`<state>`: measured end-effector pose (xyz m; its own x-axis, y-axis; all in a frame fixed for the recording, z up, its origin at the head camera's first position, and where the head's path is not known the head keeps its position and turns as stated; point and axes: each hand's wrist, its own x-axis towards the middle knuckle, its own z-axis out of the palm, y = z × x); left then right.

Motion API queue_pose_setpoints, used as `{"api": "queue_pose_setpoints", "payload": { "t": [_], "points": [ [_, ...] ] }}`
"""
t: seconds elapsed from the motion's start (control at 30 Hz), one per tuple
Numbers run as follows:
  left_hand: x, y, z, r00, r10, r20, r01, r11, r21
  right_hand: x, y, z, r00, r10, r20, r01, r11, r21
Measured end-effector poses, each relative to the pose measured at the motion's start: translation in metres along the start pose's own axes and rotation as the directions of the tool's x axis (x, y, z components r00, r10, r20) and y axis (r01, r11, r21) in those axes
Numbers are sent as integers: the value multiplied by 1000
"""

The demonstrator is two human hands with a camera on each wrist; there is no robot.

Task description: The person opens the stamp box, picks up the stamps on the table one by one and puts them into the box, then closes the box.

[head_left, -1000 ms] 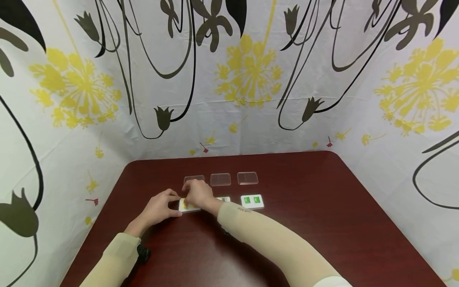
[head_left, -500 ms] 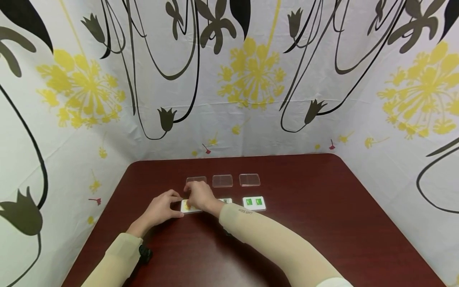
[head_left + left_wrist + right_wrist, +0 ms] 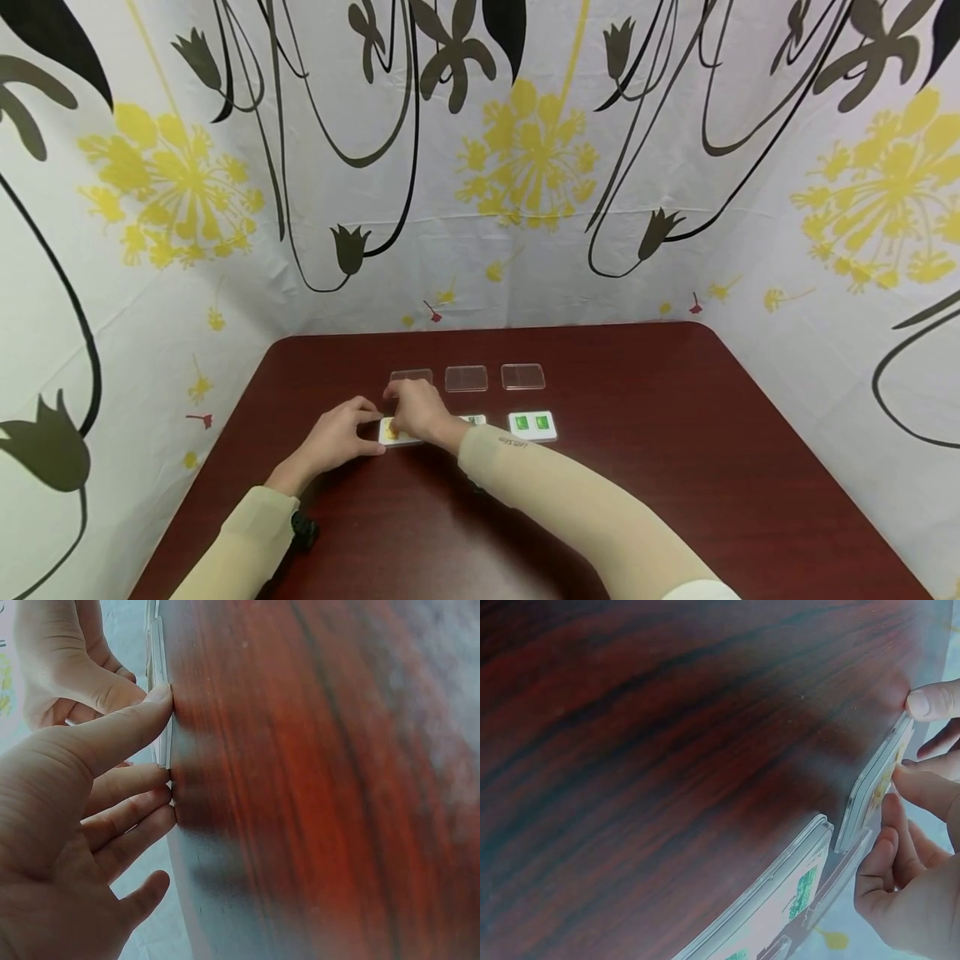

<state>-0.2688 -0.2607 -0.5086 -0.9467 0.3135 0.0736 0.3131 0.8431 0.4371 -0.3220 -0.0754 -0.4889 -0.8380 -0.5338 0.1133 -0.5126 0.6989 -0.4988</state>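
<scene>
A flat clear case with a white card and a yellow picture (image 3: pixel 385 434) lies on the table, leftmost of a row of 3. My left hand (image 3: pixel 336 435) holds its left end, thumb at the near corner and fingers along the side; in the left wrist view the left hand (image 3: pixel 90 795) has its thumb tip on the case's edge. Reaching over from the right, my right hand (image 3: pixel 422 410) covers much of the case. In the right wrist view, the right hand (image 3: pixel 922 877) touches the yellow-pictured case (image 3: pixel 870 787) with its thumb, other fingers curled at the far edge.
The middle case (image 3: pixel 474 419) is partly hidden by the right arm. To its right lies a case with two green pictures (image 3: pixel 532 426). Behind the row are clear plastic lids (image 3: pixel 466 378), the left one partly covered by the hand. A patterned cloth (image 3: pixel 510 275) hangs behind the table (image 3: pixel 637 358).
The head view has shifted slightly. Both hands stay at the left case, with barely any movement.
</scene>
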Motion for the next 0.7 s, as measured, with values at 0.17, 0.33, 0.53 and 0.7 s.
{"api": "queue_pose_setpoints", "payload": {
  "t": [0.17,0.33,0.53,0.7],
  "points": [
    [0,0,0,1000,-7,2,7,1000,-4,1,1,1,1000,15,8,-14,1000,-11],
    [1,0,0,1000,-17,9,17,1000,-5,2,2,4,1000,24,3,-24,999,-26],
    [1,0,0,1000,-22,8,22,1000,-4,3,5,4,1000,7,1,-7,1000,-23],
    [1,0,-1,1000,-26,9,26,1000,-11,5,6,-1,1000,-23,-11,23,1000,-9]
  ]
}}
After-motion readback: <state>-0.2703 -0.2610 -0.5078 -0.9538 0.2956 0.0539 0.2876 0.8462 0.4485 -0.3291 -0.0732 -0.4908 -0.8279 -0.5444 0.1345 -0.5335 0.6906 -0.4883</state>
